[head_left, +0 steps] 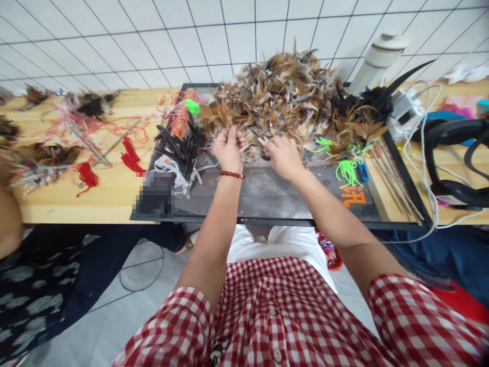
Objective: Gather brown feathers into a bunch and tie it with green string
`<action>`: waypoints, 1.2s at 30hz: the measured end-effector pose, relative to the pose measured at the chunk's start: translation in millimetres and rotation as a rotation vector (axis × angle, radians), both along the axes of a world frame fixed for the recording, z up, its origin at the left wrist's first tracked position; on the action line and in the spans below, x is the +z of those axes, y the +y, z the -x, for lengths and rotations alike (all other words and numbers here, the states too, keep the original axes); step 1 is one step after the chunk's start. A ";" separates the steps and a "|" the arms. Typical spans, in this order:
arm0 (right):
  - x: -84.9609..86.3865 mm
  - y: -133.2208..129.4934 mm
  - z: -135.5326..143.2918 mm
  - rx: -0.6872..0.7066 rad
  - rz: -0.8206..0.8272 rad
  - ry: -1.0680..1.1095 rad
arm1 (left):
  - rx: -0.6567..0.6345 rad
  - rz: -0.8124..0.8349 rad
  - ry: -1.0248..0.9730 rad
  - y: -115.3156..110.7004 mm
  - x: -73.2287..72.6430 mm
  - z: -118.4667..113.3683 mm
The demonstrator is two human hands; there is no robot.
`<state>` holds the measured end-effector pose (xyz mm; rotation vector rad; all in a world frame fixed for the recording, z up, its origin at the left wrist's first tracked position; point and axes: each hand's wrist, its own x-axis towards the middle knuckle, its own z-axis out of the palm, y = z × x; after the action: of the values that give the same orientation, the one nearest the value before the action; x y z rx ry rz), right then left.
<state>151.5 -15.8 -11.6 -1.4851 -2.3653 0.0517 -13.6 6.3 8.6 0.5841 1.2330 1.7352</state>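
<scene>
The left hand (230,148) pinches some brown feathers (217,118); the right hand (284,155) touches the near edge of the feather pile (282,97) (whether grasping any, I cannot tell) on the black-edged tray (267,196).

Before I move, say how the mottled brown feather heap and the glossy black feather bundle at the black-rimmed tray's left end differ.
The brown feather heap is a wide mound; the black feather bundle is far smaller. The heap mixes brown, tan and whitish feathers; the bundle is mostly dark. The heap sits back on the tray, the bundle at its left. Both are feathers.
</scene>
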 end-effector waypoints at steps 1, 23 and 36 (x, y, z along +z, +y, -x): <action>0.5 3.3 -9.0 -0.025 -0.031 0.027 | -0.016 0.004 -0.002 -0.5 -0.6 -0.7; -9.5 4.2 -7.9 0.148 -0.071 0.086 | -0.289 0.095 0.052 -14.0 -2.2 -18.2; -10.3 12.8 -18.5 0.100 -0.287 0.015 | -0.557 0.268 0.174 -28.2 7.6 -23.7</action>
<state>170.0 -2.9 -21.9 -1.2268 -2.3172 -0.2416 10.1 -21.9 16.1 0.8353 1.2468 1.0556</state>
